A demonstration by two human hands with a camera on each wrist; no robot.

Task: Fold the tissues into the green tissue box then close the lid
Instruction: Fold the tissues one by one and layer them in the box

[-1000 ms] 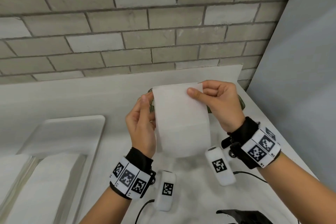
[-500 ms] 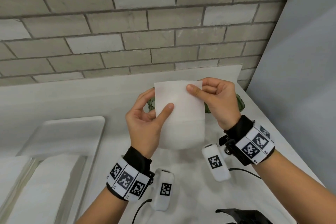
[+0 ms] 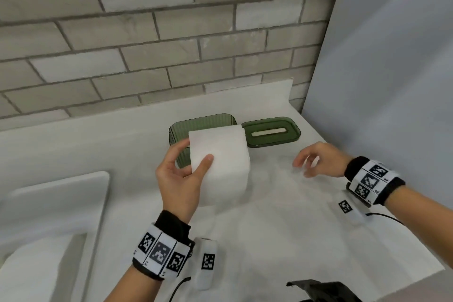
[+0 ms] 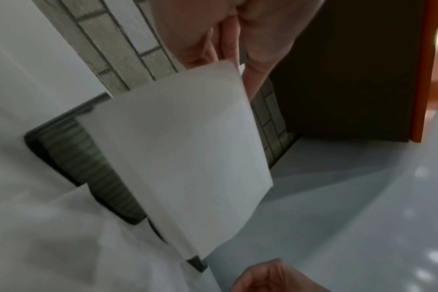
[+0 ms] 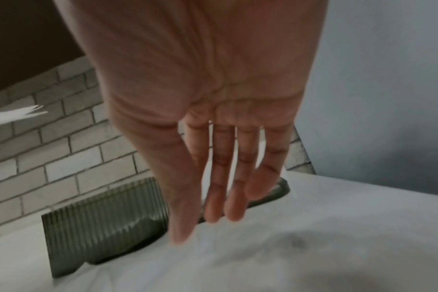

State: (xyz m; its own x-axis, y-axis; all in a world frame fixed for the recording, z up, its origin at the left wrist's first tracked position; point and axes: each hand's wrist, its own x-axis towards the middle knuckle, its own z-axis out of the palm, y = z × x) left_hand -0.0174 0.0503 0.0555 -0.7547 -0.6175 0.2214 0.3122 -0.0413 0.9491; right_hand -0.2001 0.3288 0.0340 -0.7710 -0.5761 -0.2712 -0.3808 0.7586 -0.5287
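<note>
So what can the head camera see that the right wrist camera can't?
Only the head view shows the left hand pinching the folded tissue, the whole lid with its slot, and both wristbands. Only the right wrist view shows the right hand's open palm with fingers straight. Both show the ribbed green tissue box and the brick wall.

Grey brick wall (image 3: 152, 32), white countertop (image 3: 282, 228), pale blue panel (image 3: 392, 56) at right
</note>
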